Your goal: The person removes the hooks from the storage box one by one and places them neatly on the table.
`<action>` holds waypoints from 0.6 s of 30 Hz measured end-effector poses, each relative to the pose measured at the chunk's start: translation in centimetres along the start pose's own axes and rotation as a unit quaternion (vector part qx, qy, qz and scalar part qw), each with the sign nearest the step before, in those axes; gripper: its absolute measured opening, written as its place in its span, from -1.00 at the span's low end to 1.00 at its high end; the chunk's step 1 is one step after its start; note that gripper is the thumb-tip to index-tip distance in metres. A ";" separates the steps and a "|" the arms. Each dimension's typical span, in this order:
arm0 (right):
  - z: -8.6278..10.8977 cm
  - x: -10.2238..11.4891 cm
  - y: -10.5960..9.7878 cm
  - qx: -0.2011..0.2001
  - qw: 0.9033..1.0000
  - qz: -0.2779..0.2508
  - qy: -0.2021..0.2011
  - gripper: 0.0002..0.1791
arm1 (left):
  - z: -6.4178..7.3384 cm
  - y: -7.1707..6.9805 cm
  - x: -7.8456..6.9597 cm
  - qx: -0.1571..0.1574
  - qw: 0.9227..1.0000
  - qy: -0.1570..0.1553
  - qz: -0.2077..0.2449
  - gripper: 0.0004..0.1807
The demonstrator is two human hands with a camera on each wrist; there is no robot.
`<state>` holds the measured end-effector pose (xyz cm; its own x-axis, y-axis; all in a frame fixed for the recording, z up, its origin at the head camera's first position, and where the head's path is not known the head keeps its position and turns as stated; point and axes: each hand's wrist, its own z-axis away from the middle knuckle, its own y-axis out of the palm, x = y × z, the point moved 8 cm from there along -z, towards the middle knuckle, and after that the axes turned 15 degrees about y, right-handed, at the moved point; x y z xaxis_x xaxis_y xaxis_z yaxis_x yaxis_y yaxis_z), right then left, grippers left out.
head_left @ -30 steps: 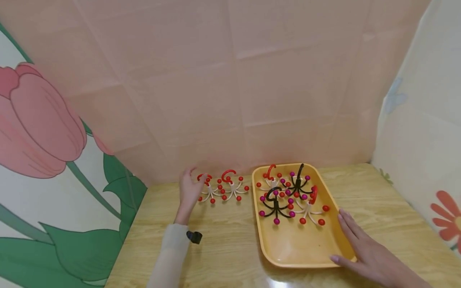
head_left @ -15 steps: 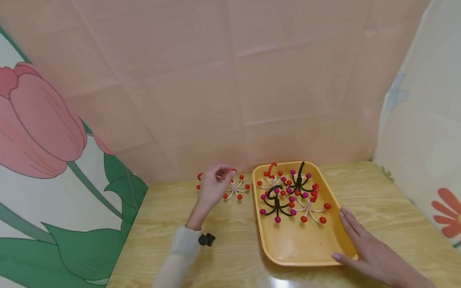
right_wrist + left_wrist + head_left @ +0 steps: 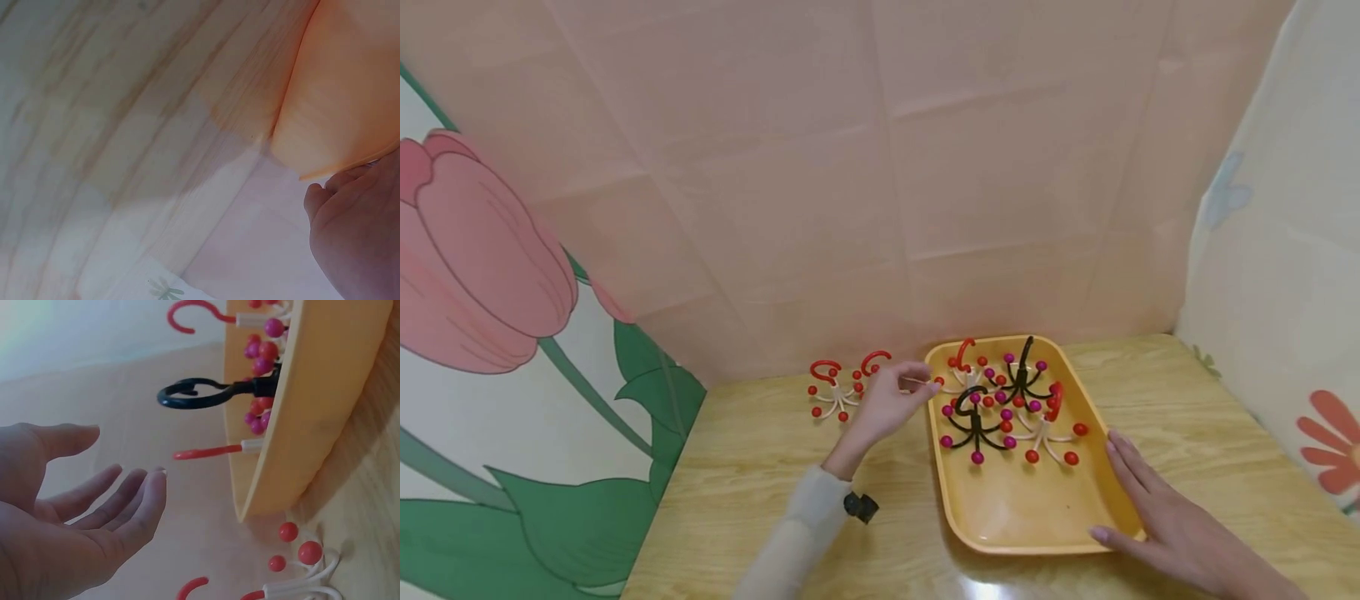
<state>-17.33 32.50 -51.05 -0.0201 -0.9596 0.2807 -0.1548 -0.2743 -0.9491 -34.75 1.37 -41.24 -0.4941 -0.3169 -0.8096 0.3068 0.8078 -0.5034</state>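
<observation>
My left hand (image 3: pixel 887 408) hovers at the left rim of the yellow tray (image 3: pixel 1022 512), fingers loosely bent with nothing between them. In the left wrist view, its fingertips point at a red hook (image 3: pixel 209 452) rising over the tray wall. My right hand (image 3: pixel 1172 525) rests along the tray's right rim, fingers fairly straight and thumb over the near corner. Inside the tray stand several multi-arm hook hangers: black ones with magenta balls (image 3: pixel 976 425) and white ones with red hooks and red balls (image 3: pixel 1043 429). Two more white hangers (image 3: pixel 837 393) stand on the table, one partly behind my left hand.
The wooden table (image 3: pixel 737 483) meets a pink cloth wall (image 3: pixel 805 208) at the back. A tulip-print panel (image 3: pixel 497 250) stands on the left, a flower-print one (image 3: pixel 1285 275) on the right. The tray's near part shows bare floor.
My left hand has moved right, from the left white hanger past the second one to the tray's left rim. The hangers stay in place and my right hand has kept to the tray.
</observation>
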 end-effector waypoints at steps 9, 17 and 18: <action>-0.2 -0.1 0.1 0.012 1.000 0.015 0.010 0.22 | -0.8 2.4 -0.3 0.048 0.998 -0.002 -0.037 -0.61; -0.1 0.1 0.1 0.010 1.000 0.006 0.002 0.22 | -1.7 4.4 -0.2 0.107 0.992 -0.006 -0.073 -0.58; -0.1 0.0 0.1 0.011 1.000 0.006 0.002 0.21 | -1.8 4.5 -0.2 0.110 0.991 -0.003 -0.078 -0.59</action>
<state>-17.46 32.43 -51.13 -0.0265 -0.9627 0.2694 -0.1334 -0.2636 -0.9554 -34.72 6.00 -42.78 -0.5450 -0.4333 -0.7178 0.3966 0.6211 -0.6760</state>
